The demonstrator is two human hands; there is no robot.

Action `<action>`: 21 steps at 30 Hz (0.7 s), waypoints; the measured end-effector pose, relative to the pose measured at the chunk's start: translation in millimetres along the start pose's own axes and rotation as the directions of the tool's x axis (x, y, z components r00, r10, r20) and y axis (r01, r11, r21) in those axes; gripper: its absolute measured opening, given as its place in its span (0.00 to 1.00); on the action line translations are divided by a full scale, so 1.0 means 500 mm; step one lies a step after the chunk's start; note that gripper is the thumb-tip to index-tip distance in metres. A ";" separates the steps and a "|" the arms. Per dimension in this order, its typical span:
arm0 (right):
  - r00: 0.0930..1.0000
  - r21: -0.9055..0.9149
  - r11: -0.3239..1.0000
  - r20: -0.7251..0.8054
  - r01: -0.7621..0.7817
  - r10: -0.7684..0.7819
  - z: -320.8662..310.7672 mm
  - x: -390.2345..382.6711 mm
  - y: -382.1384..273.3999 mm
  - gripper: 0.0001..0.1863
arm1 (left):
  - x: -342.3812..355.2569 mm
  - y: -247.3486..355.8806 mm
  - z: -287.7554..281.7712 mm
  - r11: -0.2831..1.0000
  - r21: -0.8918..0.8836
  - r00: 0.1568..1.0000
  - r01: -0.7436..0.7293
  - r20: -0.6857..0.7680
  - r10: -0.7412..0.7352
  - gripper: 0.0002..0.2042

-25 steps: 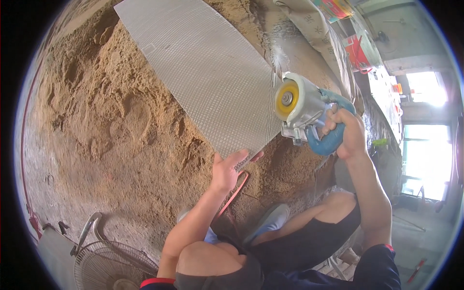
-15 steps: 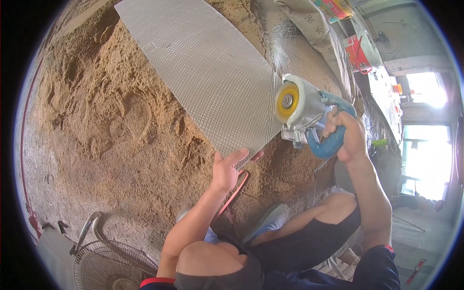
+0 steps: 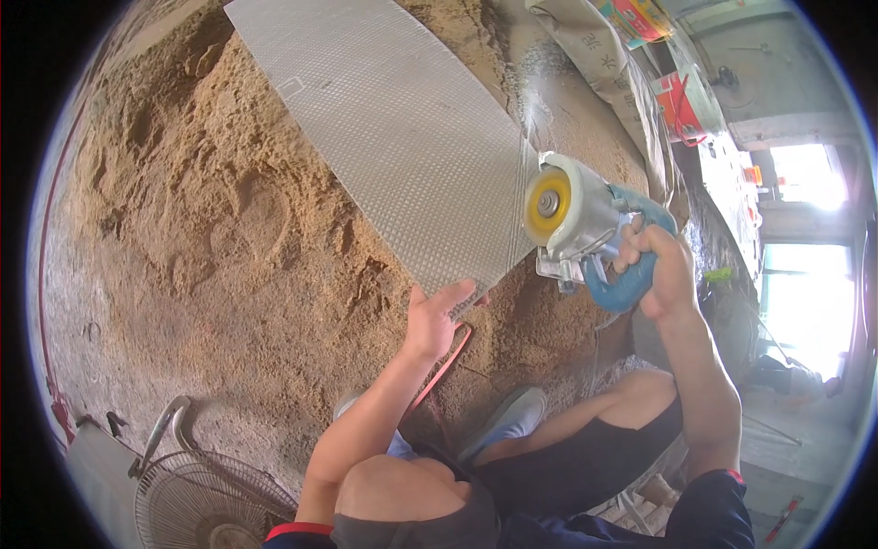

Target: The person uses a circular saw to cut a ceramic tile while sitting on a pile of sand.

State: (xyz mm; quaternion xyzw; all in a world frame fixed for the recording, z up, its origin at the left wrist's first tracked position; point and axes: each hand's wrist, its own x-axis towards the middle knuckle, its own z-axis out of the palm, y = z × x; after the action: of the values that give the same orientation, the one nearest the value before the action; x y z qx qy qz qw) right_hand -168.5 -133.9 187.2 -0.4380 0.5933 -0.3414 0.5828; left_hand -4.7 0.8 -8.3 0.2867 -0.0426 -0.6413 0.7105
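Note:
A long grey tile point(image 3: 384, 119) with a raised grid texture lies slanted over the sand, its near corner towards me. My left hand point(image 3: 441, 320) grips that corner, thumb on top and fingers underneath. In my right hand point(image 3: 663, 265) is a handheld tile cutter point(image 3: 585, 215) with a blue loop handle, a silver guard and a yellow disc hub. Its guard is at the tile's right edge, where a cut line runs along the surface. A pale spray of dust point(image 3: 538, 105) trails from the tile's far right side. Most of the blade is hidden by the guard.
Heaped sand point(image 3: 210, 183) spreads under and left of the tile. A fan point(image 3: 215, 508) stands at the lower left. A pink-red cord point(image 3: 444, 371) lies between my feet. Sacks point(image 3: 594, 46) and a red-white bucket point(image 3: 681, 105) are at the upper right.
The tile cutter and my right hand have shifted very slightly down and right in view. My left hand keeps its grip on the tile corner.

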 end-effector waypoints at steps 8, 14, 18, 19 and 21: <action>1.000 -0.010 1.000 0.008 -0.004 0.004 -0.001 -0.012 -0.003 0.08 | 0.003 -0.008 -0.005 0.998 -0.044 0.999 0.034 -0.019 -0.035 0.11; 1.000 -0.006 1.000 0.000 -0.020 0.020 0.002 -0.020 -0.001 0.08 | 0.005 -0.017 -0.017 0.997 -0.037 0.996 0.065 -0.052 -0.067 0.16; 1.000 -0.009 1.000 0.003 -0.019 0.019 -0.002 -0.027 -0.002 0.08 | 0.007 -0.021 -0.018 0.998 -0.044 0.998 0.046 -0.028 -0.047 0.17; 1.000 -0.011 1.000 0.002 -0.017 0.017 -0.001 -0.029 -0.003 0.08 | 0.008 -0.022 -0.017 0.997 -0.050 0.998 0.051 -0.034 -0.053 0.17; 1.000 -0.016 1.000 -0.007 -0.022 0.021 0.002 -0.032 -0.003 0.08 | 0.007 -0.022 -0.018 0.997 -0.055 0.997 0.056 -0.042 -0.059 0.17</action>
State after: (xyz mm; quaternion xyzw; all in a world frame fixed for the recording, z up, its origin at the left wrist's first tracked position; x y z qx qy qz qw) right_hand -168.3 -119.8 195.0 -0.4352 0.6027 -0.3317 0.5808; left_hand -9.9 0.6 -22.2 0.2826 -0.0014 -0.6559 0.6999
